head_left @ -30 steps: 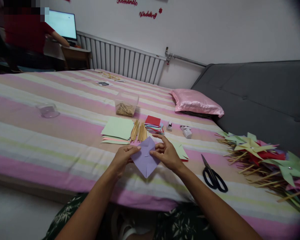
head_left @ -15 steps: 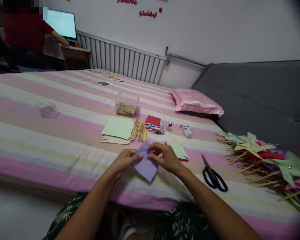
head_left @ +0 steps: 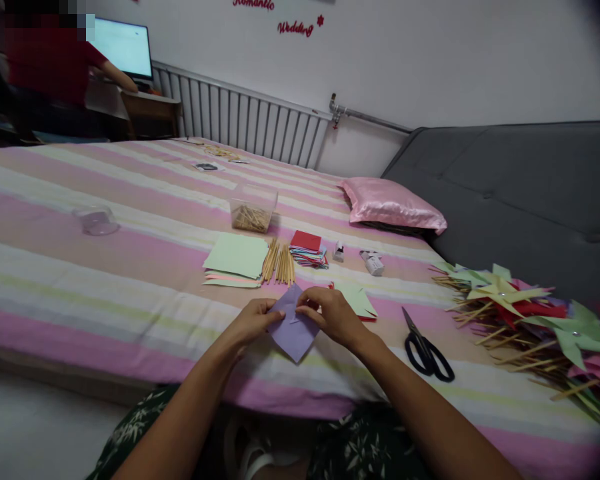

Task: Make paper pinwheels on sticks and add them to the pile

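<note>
Both hands are pinching the purple paper (head_left: pixel 294 327) (left hand (head_left: pixel 251 323) and right hand (head_left: pixel 333 316) gripping its upper edges), just in front of the wooden sticks (head_left: pixel 279 261), with the scissors (head_left: pixel 427 350) lying to the right of them.

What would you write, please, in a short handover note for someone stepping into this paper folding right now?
Left hand: pinching the left edge of the purple paper square.
Right hand: fingertips pressing the paper's upper middle, a corner folded inward.
Paper sits on the striped bed cover, just in front of the wooden sticks.
Nearby: green sheets, coloured paper stack, scissors to the right.
Done: a pile of finished pinwheels at far right.
Left: this square is only partly folded, with no stick attached.
</note>
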`<state>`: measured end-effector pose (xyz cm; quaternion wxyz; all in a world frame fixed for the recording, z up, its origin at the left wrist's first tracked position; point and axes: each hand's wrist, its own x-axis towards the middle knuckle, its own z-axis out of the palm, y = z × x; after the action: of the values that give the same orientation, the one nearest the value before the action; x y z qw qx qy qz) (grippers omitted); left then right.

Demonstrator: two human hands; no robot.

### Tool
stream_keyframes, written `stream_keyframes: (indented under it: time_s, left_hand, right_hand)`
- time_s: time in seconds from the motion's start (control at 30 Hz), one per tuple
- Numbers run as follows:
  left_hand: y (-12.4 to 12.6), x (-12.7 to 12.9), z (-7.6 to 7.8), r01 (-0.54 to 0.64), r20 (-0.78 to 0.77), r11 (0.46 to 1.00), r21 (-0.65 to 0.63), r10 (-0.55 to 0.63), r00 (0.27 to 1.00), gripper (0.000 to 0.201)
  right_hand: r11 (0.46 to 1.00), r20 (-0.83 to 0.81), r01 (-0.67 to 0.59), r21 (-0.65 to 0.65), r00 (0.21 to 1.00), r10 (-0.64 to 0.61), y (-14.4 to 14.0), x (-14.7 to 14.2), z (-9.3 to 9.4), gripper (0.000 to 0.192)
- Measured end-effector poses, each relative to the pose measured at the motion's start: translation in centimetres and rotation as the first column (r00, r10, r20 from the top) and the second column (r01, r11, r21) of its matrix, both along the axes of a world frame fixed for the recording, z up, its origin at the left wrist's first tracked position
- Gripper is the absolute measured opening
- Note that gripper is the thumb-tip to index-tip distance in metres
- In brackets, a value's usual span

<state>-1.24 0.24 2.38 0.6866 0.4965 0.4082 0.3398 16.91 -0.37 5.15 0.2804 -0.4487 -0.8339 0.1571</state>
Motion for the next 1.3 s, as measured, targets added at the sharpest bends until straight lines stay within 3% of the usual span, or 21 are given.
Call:
stream_keyframes:
  time_s: [0.47,1.3]
  left_hand:
    - [-0.06,0.16,0.05,-0.029,0.013,1.0,0.01,0.029,0.999,0.026]
    - [0.0,0.28,-0.5,0.036,-0.008,0.999,0.008,-0.036,0.999,0.033]
  right_hand:
    - [1.0,0.079,0.015,0.008,0.997,-0.015,0.02,0.42,0.28,0.006]
    - [1.0,0.152,0.018,0.01,0.988,-0.02,0.11,0.33,0.09,0.006]
